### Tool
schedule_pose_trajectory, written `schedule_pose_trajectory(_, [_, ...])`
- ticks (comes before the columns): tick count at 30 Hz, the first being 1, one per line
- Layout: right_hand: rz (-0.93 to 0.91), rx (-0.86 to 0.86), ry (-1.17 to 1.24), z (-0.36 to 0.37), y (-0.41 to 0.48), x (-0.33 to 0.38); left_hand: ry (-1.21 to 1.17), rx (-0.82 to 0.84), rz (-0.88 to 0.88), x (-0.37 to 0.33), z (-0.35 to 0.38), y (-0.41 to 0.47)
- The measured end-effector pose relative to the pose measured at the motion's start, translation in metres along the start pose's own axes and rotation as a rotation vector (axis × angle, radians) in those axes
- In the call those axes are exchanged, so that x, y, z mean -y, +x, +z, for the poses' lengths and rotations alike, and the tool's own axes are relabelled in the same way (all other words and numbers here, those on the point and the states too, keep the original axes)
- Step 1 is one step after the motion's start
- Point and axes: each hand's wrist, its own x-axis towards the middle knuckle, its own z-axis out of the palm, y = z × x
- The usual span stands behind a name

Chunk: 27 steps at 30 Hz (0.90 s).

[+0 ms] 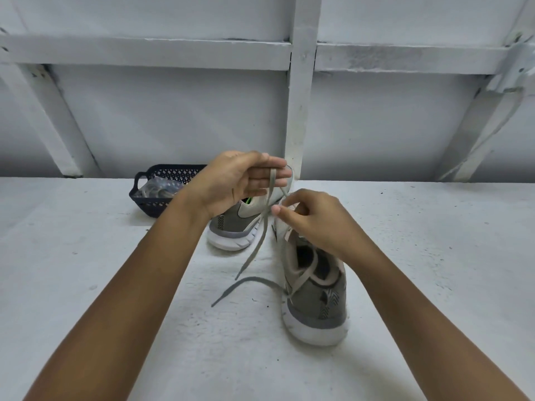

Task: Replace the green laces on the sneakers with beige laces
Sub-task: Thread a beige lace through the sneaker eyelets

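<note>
Two grey-and-beige sneakers stand on the white table. The near sneaker (315,296) points away from me and carries a beige lace (256,244). The lace's free ends trail over the table to the left of this sneaker. My left hand (240,180) is raised above the far sneaker (237,227) and pinches one strand of the beige lace at the fingertips. My right hand (315,221) rests over the near sneaker's tongue area, with the lace pinched between thumb and fingers. A bit of green (246,201) shows on the far sneaker below my left hand.
A dark plastic basket (144,195) with pale laces inside sits at the back left, against the white panelled wall (173,120). A white upright post (301,105) rises just behind the sneakers.
</note>
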Motion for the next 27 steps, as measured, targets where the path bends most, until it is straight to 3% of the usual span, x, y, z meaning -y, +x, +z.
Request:
schedule_pose_trajectory(5, [-0.015,0.039,0.090,0.003,0.009,0.001,-0.035,0.058,0.040,-0.003,0.007,0.002])
schedule_pose_trajectory(10, [0.158,0.018,0.646,-0.009,0.026,0.006,-0.190,-0.109,0.034,0.020,0.023,0.008])
schedule_pose_trajectory(16, [0.347,-0.159,0.941,-0.035,0.050,-0.011,0.073,0.048,-0.049,0.061,0.024,0.004])
schedule_pose_trajectory(18, [0.441,-0.181,0.943,-0.035,0.054,-0.019,0.097,0.018,-0.044,0.064,0.021,0.004])
schedule_pose_trajectory(20, [0.526,-0.051,0.795,-0.030,0.051,-0.023,0.108,-0.018,-0.031,0.063,0.020,0.006])
schedule_pose_trajectory(23, [0.472,0.149,0.524,-0.016,0.042,-0.021,0.152,-0.006,-0.024,0.059,0.022,0.008])
schedule_pose_trajectory(27, [0.366,0.036,0.566,-0.013,0.039,-0.015,0.187,0.044,-0.033,0.057,0.026,0.007])
